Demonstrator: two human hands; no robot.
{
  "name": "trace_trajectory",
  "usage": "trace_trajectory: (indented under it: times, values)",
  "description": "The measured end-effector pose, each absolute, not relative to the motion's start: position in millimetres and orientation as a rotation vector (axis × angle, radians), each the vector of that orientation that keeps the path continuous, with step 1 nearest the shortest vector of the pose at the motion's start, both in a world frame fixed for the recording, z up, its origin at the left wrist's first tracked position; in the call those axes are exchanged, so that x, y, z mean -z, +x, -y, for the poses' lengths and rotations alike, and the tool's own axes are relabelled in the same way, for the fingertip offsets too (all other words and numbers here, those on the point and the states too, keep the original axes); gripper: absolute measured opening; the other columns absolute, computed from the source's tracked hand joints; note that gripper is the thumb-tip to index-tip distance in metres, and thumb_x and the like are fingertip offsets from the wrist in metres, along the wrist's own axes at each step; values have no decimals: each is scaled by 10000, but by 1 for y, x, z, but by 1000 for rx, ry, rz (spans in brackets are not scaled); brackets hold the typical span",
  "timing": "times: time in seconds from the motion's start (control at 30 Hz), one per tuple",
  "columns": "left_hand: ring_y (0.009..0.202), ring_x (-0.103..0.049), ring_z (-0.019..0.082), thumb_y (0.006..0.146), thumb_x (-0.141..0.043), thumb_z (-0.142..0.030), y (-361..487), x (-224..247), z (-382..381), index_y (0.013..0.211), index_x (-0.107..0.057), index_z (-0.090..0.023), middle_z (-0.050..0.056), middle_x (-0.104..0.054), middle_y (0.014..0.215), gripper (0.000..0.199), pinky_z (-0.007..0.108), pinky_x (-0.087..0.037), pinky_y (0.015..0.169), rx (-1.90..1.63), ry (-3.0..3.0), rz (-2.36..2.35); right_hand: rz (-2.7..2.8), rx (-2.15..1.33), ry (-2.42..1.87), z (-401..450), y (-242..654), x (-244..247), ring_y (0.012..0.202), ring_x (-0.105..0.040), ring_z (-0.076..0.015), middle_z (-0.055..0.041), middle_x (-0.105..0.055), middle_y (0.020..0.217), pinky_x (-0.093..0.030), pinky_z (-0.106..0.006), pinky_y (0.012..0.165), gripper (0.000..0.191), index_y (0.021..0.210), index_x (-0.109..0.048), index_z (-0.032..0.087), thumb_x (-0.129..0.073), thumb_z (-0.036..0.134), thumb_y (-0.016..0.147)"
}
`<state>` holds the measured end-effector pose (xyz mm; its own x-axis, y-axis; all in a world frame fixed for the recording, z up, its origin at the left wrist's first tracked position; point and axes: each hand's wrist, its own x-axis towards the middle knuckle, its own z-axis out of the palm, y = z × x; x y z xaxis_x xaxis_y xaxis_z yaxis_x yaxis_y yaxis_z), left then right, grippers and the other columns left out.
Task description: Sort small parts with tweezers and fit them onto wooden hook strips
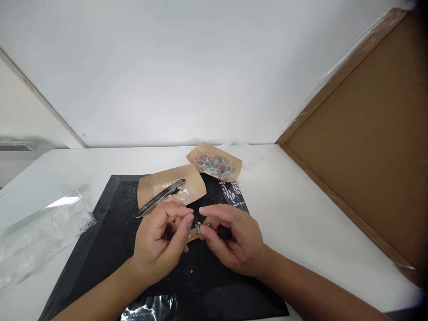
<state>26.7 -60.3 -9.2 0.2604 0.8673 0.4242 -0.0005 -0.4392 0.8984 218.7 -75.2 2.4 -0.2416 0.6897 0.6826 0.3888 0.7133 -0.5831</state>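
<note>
clear piece (198, 228) pinched in right hand (236, 238) over mat (214, 276), left hand (160, 243) curled, hold unclear, tray (150, 182) across mat's far edge, cardboard (368, 133) well right

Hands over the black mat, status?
Right hand holding small clear piece. Left hand fingertips close together, contents unclear. Dark strip across left paper tray.

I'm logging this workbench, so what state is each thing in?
Left hand: thumb and index fingertips together; anything between them too small to tell.
Right hand: pinching a small clear piece, index finger raised.
Dark file: lying across the nearer paper tray.
Nearer paper tray: holding small white bits.
Farther paper tray: holding many coloured and clear pieces.
Black mat: lying flat.
</note>
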Motion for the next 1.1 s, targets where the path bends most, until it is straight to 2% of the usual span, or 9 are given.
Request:
trace_trajectory:
  times: [0.17, 0.4, 0.7, 0.93, 1.1]
  values:
    - [440, -625, 60, 976, -625, -237, 34, 2, 64, 1026, -659, -195, 11, -630, 942, 74, 167, -525, 339, -1229, 1428, -815, 1845, -266, -869, 75, 215, -4, 591, -579, -89, 58, -634, 722, -507, -216, 610, 290, 1228, -582, 250, -631, 174, 953]
    - [431, -610, 55, 975, -636, -288, 39, -6, 66, 949, -653, -174, -3, -644, 855, 118, 148, -520, 336, -1129, 1326, -767, 1836, -262, -898, 76, 213, -4, 605, -597, -83, 56, -659, 732, -519, -215, 630, 246, 1189, -620, 246, -638, 181, 952]
    - [401, -593, 32, 979, -632, -335, 36, -3, 66, 953, -654, -166, 17, -657, 946, 173, 134, -484, 329, -1054, 1276, -802, 1830, -237, -888, 74, 212, -2, 603, -586, -98, 27, -705, 776, -507, -234, 608, 218, 1133, -633, 233, -669, 150, 935]
    - [382, -587, 39, 980, -626, -378, 37, -3, 66, 944, -637, -158, 12, -653, 906, 223, 139, -461, 319, -1034, 1291, -859, 1856, -179, -834, 71, 213, 1, 638, -614, -109, 3, -750, 866, -524, -245, 615, 247, 1128, -616, 241, -659, 107, 925]
    - [383, -576, 39, 975, -628, -404, 36, -2, 67, 931, -623, -161, 2, -642, 885, 247, 145, -459, 318, -1020, 1293, -882, 1911, -143, -787, 68, 216, 3, 646, -594, -121, -20, -742, 853, -512, -253, 605, 257, 1113, -613, 210, -669, 73, 903]
